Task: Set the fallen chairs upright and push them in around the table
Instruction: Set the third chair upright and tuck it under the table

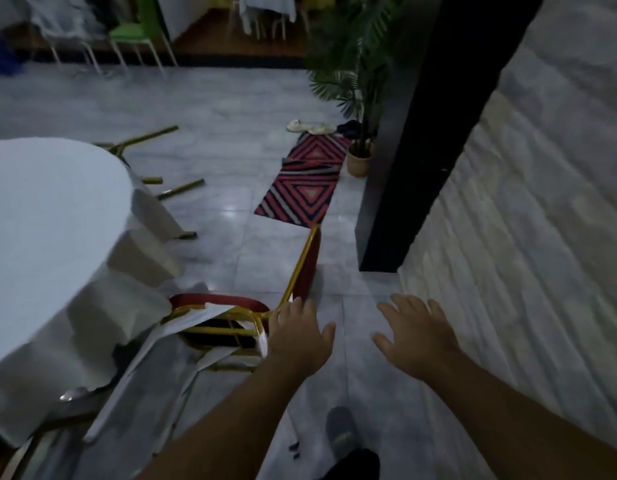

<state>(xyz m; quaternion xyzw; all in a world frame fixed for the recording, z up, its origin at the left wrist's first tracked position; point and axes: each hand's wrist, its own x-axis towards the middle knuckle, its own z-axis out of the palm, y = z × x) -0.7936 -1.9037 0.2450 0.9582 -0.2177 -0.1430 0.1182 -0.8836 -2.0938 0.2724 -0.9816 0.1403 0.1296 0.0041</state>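
A red chair with a gold frame lies tipped over on the tiled floor beside the round table with a white cloth. Part of the cloth drapes over its underside. My left hand hovers over the chair's frame near the seat corner, fingers spread, holding nothing. My right hand is open above bare floor to the right of the chair. A second fallen chair shows only its gold legs sticking out beyond the far side of the table.
A black pillar and a white textured wall close in the right side. A striped red rug and a potted palm lie ahead. Green and white chairs stand far back.
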